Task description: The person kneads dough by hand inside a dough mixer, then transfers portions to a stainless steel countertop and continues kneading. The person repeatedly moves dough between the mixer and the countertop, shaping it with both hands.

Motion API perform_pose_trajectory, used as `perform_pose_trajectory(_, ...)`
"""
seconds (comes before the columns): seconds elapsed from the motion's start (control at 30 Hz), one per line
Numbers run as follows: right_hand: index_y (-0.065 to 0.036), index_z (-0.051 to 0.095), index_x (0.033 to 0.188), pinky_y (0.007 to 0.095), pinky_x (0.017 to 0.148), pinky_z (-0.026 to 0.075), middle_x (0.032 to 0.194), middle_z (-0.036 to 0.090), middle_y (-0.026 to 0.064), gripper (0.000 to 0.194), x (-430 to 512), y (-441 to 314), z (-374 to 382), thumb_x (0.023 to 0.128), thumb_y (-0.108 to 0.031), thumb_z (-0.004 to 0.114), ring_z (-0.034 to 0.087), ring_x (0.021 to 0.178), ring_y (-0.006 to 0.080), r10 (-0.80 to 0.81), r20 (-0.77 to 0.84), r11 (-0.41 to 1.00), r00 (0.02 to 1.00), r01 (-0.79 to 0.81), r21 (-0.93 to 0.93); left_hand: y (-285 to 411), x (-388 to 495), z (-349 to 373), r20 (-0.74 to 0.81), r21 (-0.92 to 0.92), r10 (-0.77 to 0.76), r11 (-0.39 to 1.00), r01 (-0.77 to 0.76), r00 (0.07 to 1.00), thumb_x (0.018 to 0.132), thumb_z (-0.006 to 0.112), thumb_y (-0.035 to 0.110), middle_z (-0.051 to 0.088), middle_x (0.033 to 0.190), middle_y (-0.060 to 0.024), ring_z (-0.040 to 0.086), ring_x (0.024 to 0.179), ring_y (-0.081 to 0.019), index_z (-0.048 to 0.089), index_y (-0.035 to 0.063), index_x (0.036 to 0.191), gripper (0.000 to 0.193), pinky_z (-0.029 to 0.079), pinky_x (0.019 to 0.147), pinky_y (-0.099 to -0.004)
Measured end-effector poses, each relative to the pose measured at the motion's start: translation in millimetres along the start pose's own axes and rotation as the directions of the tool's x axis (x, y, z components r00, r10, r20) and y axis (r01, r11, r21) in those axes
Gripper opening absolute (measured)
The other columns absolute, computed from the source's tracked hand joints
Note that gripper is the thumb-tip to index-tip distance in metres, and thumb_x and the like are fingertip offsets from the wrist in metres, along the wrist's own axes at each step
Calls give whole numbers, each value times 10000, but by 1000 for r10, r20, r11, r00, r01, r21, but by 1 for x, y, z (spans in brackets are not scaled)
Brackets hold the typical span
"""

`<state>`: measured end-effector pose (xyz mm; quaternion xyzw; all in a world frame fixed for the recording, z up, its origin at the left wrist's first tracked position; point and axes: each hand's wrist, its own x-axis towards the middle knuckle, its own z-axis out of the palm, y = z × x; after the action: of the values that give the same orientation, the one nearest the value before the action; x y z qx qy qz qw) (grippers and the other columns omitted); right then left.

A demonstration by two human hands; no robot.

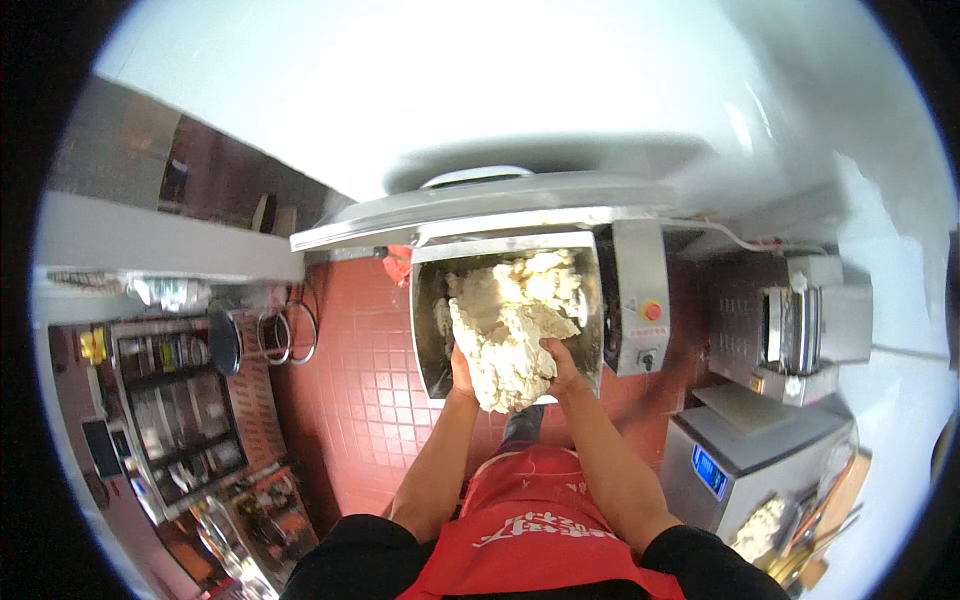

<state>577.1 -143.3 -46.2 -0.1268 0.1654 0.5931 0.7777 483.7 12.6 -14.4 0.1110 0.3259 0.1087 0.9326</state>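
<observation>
Both of my hands hold a large, rough lump of pale dough over the near side of a stainless-steel dough mixer's bowl. My left hand grips the lump's left side, and my right hand grips its right side with the thumb on top. More ragged dough lies in the bowl beyond the lump. The undersides of my fingers are hidden by the dough.
On the mixer's right is a control housing with a red button. Farther right stand a roller machine and a steel cabinet with a blue display. A stool and shelving are at the left. Red tiles cover the floor.
</observation>
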Motion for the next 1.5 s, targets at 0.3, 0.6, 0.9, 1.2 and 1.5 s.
perform_pose_trajectory(0.3,-5,527,1260,446,945,516,1174,637,165,535,-202,-47,9,821,-290,637,640,1034,294,-502,-322,857,803,513,-56,-144,-13,105,319,397,-483,849,348,815,911,351,624,558,1285,-179,555,1151,-348,468,13,1339,755,448,1005,-469)
perform_pose_trajectory(0.6,0,470,1340,470,1000,473,1274,583,178,623,-580,4,-111,871,-404,535,581,1158,328,-942,-262,194,209,977,83,-529,-182,213,157,777,-947,295,557,282,947,310,542,625,1192,-190,607,1082,-320,548,-28,1257,692,482,963,-434)
perform_pose_trajectory(0.9,14,557,1233,438,887,532,1148,646,176,573,-905,112,-297,849,-412,541,648,1020,313,-828,-514,-195,-226,974,-114,-891,-385,137,-206,879,-977,-160,449,54,952,394,468,614,1208,-130,609,1066,-293,555,40,1252,547,501,931,-430)
perform_pose_trajectory(1.2,29,596,1087,376,707,569,976,659,116,389,-954,109,-384,779,-196,672,668,827,237,-522,-774,-207,-359,933,-294,-952,-432,133,773,197,-631,140,-970,66,745,672,135,563,871,-147,564,822,-346,610,11,881,194,449,794,-437)
perform_pose_trajectory(1.5,11,560,1201,330,816,500,1096,644,101,479,-975,104,-367,825,-259,684,615,958,200,-505,-795,190,-335,856,-481,-939,-432,105,271,154,-944,236,-959,-189,730,741,107,534,825,-107,566,788,-316,566,52,773,189,465,687,-402)
